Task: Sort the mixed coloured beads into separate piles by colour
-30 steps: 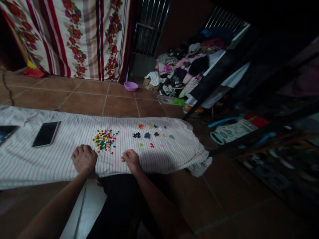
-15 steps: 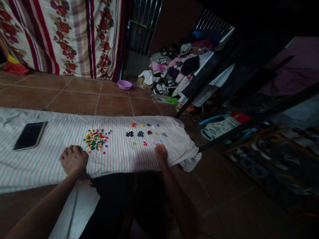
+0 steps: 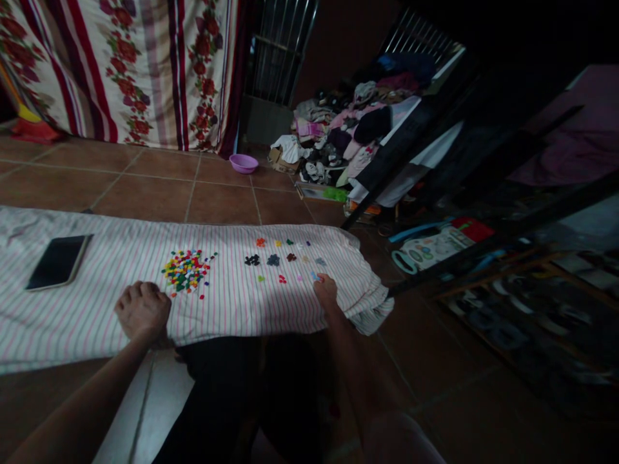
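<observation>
A mixed pile of small coloured pieces (image 3: 186, 270) lies on the striped cloth (image 3: 232, 309). To its right, small groups sorted by colour form three rows, among them orange (image 3: 260, 242), black (image 3: 252, 260), grey (image 3: 273, 260) and red (image 3: 282, 279) pieces. My left hand (image 3: 142, 309) rests on the cloth beside the mixed pile, fingers curled together; anything under them is hidden. At the light blue pieces (image 3: 314, 275), at the right end of the front row, my right hand (image 3: 325, 290) has its fingertips pressed together. What they hold is too small to tell.
A dark-screened tablet or phone (image 3: 58, 262) lies at the cloth's left. Beyond the cloth are a purple basin (image 3: 244, 164) on the tiled floor and a heap of clothes (image 3: 348, 122). A dark slanted bar (image 3: 435, 264) stands at the right.
My right hand has moved a little to the right, from the pink pieces to the light blue ones. My left hand stays in place.
</observation>
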`<state>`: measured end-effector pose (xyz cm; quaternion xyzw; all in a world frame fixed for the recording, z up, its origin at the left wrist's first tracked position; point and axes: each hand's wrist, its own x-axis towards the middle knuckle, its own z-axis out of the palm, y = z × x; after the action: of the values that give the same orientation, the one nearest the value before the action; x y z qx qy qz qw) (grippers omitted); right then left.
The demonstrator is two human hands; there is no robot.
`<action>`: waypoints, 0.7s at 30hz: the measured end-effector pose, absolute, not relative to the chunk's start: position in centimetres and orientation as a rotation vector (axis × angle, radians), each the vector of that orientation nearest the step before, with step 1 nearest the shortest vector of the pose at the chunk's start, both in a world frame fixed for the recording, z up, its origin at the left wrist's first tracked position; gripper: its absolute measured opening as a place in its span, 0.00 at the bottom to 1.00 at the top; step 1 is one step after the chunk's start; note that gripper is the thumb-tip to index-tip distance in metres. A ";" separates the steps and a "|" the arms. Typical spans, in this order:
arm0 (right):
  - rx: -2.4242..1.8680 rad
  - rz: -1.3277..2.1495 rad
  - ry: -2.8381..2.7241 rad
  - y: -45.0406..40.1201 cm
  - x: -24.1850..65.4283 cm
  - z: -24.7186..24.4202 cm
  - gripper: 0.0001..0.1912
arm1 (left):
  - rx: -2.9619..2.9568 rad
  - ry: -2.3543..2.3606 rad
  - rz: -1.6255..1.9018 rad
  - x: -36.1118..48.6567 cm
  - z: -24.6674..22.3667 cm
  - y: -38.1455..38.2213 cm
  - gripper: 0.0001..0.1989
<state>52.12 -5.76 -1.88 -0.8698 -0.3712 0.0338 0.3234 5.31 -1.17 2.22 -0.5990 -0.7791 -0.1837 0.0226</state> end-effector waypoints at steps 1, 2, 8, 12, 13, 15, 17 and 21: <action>-2.283 0.085 -0.998 -5.7 52.2 -1.9 0.21 | -1.863 -2.409 -0.577 5.3 2.2 -1.2 0.17; -2.280 0.081 -1.024 -5.7 52.2 -2.0 0.22 | -1.868 -2.404 -0.584 5.3 2.2 -1.2 0.17; -2.226 0.079 -1.195 -5.5 52.1 -1.8 0.23 | -1.847 -2.375 -0.602 5.4 2.1 -1.2 0.17; -2.196 0.065 -1.268 -5.2 52.0 -1.7 0.21 | -1.856 -2.393 -0.574 5.2 1.9 -1.1 0.16; -2.193 0.059 -1.274 -5.2 52.0 -1.7 0.20 | -1.851 -2.395 -0.570 5.2 1.8 -1.1 0.15; -2.192 0.048 -1.275 -5.2 52.1 -1.8 0.19 | -1.841 -2.391 -0.567 5.1 1.6 -1.1 0.15; -2.192 0.038 -1.268 -5.3 52.1 -1.9 0.17 | -1.830 -2.384 -0.560 5.1 1.3 -1.0 0.15; -2.172 0.036 -1.272 -5.4 52.3 -2.0 0.17 | -1.823 -2.390 -0.539 5.0 1.1 -0.8 0.16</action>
<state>52.30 -5.35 -2.04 -0.8211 -0.4810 0.0136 0.3070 4.99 -0.81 1.10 -0.5965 -0.7818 -0.1763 0.0437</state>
